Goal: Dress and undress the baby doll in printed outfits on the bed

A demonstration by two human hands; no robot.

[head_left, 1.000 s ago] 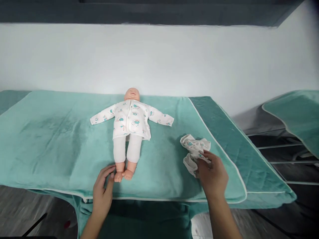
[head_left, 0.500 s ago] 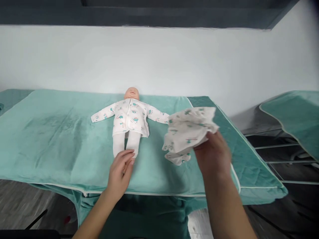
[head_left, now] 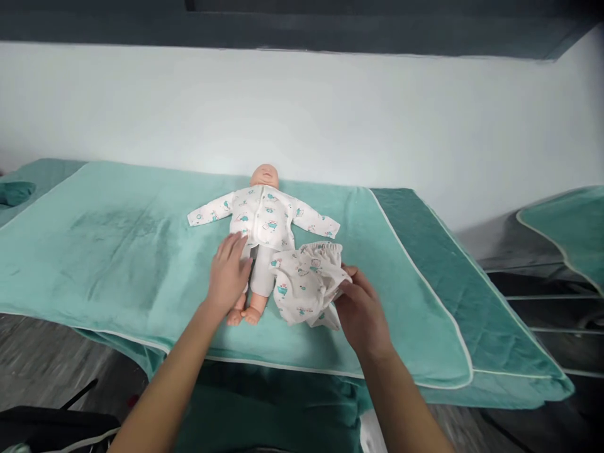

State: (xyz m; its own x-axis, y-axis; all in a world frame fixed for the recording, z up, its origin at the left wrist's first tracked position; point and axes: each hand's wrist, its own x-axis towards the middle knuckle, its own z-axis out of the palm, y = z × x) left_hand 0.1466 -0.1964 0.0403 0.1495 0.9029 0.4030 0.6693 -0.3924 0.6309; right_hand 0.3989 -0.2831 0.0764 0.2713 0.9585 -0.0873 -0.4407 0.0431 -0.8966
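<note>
A baby doll (head_left: 267,217) lies on its back on the green padded cover, dressed in a white printed jacket and white leggings, its bare feet toward me. My left hand (head_left: 229,274) rests over one of its legs, fingers stretched out and the thumb apart. Printed baby pants (head_left: 304,283) with a gathered elastic waist hang crumpled beside the doll's other leg, partly overlapping it. My right hand (head_left: 361,308) pinches their right side; the fingertips are partly hidden behind the fabric.
The green cover (head_left: 117,251) has a pale piped edge running along the front. A white wall (head_left: 302,113) stands right behind the doll's head. Another green padded piece (head_left: 576,233) and metal bars (head_left: 557,297) are at the right.
My right hand has brought the pants left and down, next to the doll's legs. My left hand has moved up the leg from the lower end, and the doll's feet now show.
</note>
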